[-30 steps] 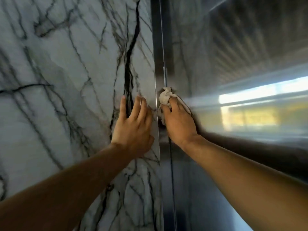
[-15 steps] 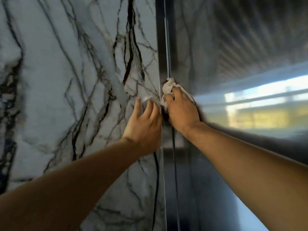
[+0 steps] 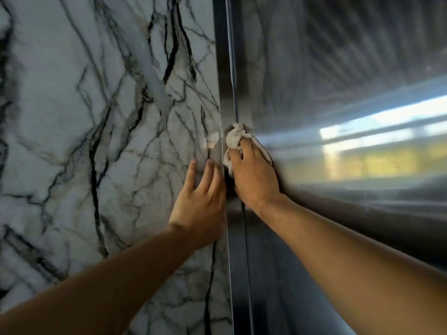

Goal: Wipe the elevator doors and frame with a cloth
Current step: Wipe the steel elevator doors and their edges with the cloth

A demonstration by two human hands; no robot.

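Both hands work side by side at the seam where stone meets metal. On the left, the marble wall (image 3: 96, 117), pale with dark veins, fills the view up to its straight vertical edge. Flat against that stone, just short of the edge, lies the left hand (image 3: 200, 204), fingers straight and loosely spread, holding nothing. Wide bare marble lies to its left, above and below.

Right of the marble edge runs the dark metal frame (image 3: 238, 274), a narrow upright strip with a thin bright line along it, running from top to bottom of the view. The right hand (image 3: 254, 177) sits just beside the left hand, almost touching it, with its fingers curled round a crumpled whitish cloth (image 3: 233, 139). It presses the cloth onto the frame where the strip meets the door; a bunch of cloth sticks out above the fingertips.

Farther right, the brushed steel elevator door (image 3: 350, 93) spreads out bare, with blurred bright and yellow reflections across it.
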